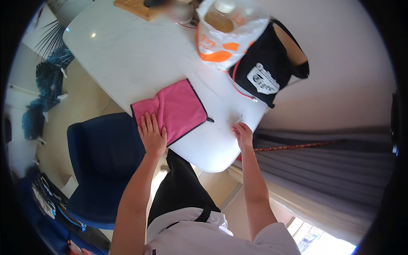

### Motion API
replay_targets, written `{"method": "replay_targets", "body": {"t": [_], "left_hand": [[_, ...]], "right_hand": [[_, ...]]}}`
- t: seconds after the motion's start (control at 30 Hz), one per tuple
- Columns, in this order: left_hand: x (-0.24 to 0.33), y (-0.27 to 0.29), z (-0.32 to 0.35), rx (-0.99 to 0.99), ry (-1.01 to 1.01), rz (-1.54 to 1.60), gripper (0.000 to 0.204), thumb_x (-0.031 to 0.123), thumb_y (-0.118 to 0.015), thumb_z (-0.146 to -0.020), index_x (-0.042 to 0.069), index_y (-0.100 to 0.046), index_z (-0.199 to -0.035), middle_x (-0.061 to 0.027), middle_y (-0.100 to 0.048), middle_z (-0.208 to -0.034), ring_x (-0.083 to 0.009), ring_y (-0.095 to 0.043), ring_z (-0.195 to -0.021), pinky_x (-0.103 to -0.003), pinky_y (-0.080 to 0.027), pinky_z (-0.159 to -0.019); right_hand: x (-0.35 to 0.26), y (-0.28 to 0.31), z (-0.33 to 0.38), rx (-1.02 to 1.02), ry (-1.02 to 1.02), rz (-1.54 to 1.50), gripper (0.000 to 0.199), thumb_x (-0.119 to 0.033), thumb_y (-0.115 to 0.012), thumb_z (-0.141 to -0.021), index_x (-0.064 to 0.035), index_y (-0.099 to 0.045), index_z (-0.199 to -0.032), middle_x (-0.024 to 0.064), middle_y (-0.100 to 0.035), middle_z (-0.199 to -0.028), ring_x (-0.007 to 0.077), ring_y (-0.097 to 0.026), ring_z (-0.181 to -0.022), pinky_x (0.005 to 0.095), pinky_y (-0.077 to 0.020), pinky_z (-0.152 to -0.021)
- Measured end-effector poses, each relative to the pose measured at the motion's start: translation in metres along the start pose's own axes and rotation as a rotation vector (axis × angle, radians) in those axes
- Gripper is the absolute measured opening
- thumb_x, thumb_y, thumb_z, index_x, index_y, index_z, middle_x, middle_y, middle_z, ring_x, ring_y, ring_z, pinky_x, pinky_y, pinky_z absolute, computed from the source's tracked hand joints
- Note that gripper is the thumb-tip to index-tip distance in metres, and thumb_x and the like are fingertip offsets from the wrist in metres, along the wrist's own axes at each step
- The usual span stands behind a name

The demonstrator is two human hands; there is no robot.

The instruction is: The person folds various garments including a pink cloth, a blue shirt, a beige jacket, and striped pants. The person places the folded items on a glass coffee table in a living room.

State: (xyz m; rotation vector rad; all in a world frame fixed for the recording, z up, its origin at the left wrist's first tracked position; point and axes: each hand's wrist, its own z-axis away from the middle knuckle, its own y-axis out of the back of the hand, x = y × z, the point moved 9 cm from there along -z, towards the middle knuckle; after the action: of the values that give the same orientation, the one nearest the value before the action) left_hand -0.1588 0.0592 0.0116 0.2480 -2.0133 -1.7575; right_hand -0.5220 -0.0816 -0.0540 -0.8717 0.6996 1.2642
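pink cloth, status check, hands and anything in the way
Left hand flat on pink cloth. Right hand off it, near edge of white table, grip unclear. Red cable apart, not in the way.

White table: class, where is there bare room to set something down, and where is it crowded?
Bare: the broad stretch of white table beyond the pink cloth, left of the plastic bag; a smaller patch between cloth and right hand. Crowded: far right, where the plastic bag, black bag and red cable sit together.
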Motion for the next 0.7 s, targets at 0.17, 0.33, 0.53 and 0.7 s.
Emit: {"method": "replay_targets", "body": {"t": [0.17, 0.33, 0.53, 0.7], "left_hand": [[0.080, -0.019, 0.025, -0.030, -0.128, 0.073, 0.067, 0.039, -0.046, -0.086, -0.001, -0.032, -0.138, -0.0181, -0.023, -0.148, -0.0362, -0.020, -0.136, -0.052, -0.017, -0.108], [0.142, -0.029, 0.058, -0.014, -0.211, 0.077, 0.068, 0.042, -0.046, -0.085, 0.001, -0.034, -0.138, -0.0174, -0.025, -0.147, -0.0340, -0.020, -0.137, -0.050, -0.014, -0.109], [0.148, -0.027, 0.059, -0.033, -0.233, -0.006, 0.069, 0.043, -0.046, -0.083, 0.004, -0.034, -0.139, -0.0170, -0.023, -0.148, -0.0337, -0.020, -0.137, -0.050, -0.015, -0.108], [0.155, -0.025, 0.057, -0.025, -0.247, -0.022, 0.068, 0.040, -0.049, -0.082, 0.004, -0.034, -0.138, -0.0169, -0.026, -0.146, -0.0348, -0.023, -0.135, -0.050, -0.018, -0.108]], "right_hand": [[-0.001, 0.015, 0.007, 0.036, 0.119, -0.046, 0.018, 0.000, -0.060, -0.083, 0.0041, -0.052, -0.099, 0.0154, -0.063, -0.086, 0.0225, -0.065, -0.072, 0.0271, -0.0544, -0.064], [-0.008, 0.002, 0.005, 0.056, 0.113, 0.017, 0.021, 0.004, -0.058, -0.082, 0.0055, -0.051, -0.102, 0.0147, -0.064, -0.081, 0.0229, -0.067, -0.069, 0.0249, -0.0528, -0.056], [-0.007, 0.002, 0.008, 0.026, 0.127, 0.101, 0.013, 0.000, -0.058, -0.083, 0.0019, -0.057, -0.096, 0.0088, -0.065, -0.080, 0.0164, -0.067, -0.070, 0.0209, -0.0478, -0.054], [0.004, 0.004, 0.011, -0.091, 0.151, -0.061, 0.009, 0.000, -0.057, -0.085, 0.0031, -0.060, -0.093, 0.0090, -0.063, -0.077, 0.0147, -0.063, -0.064, 0.0243, -0.0513, -0.058]]}}
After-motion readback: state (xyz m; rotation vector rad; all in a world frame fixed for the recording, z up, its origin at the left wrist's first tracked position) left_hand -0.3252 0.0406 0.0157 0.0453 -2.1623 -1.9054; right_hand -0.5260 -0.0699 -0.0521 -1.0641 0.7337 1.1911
